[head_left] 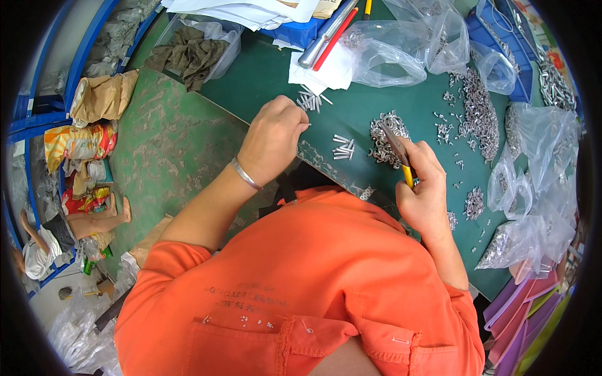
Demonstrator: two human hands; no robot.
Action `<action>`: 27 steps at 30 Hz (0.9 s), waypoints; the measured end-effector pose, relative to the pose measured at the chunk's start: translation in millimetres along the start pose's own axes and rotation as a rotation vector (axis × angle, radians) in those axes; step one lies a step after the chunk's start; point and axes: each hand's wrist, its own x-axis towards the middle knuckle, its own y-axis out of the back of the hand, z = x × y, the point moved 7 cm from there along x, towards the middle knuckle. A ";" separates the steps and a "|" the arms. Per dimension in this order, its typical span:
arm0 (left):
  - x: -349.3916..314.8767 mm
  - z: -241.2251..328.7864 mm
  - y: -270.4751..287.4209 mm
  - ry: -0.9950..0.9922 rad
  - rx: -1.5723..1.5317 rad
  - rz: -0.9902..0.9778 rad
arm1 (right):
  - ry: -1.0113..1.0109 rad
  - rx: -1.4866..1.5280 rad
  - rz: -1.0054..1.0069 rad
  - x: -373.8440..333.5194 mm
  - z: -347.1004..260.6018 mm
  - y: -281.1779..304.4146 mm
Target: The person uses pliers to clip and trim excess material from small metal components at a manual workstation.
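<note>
My left hand [276,135] is closed in a pinch over the table's near edge, and the end of a small metal pin shows at its fingertips. Just beyond those fingers lies a loose cluster of silvery pins [311,100]. A second group of pins [343,147] rests between my two hands. Wrapped in my right hand [424,185] is a pair of pliers [395,145] with yellow handles, its dark jaws pointing away over a heap of small metal parts [380,147]. Whether the jaws grip anything cannot be made out.
On the green table [251,81], a bigger heap of metal parts [480,116] and clear plastic bags [539,144] lie to the right. A red pen [335,41] lies on white paper at the back. A clear bin [229,53] with brown cloth stands far left.
</note>
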 end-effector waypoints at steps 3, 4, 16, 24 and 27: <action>1.8 0.1 2.3 0.155 -0.233 0.016 | 0.020 0.019 -0.033 1.8 -3.4 -3.0; 2.5 2.2 1.4 0.194 -0.324 0.001 | 0.030 0.031 -0.044 1.6 -4.0 -5.1; -15.2 9.4 -34.0 0.746 -1.613 -0.119 | 0.112 -0.076 -0.143 0.1 -8.0 -20.4; -17.7 20.6 -36.8 0.825 -1.726 -0.170 | 0.149 -0.042 -0.124 2.3 -12.5 -19.4; -18.0 21.7 -37.6 0.799 -1.676 -0.190 | 0.125 0.030 -0.126 1.6 -11.1 -20.8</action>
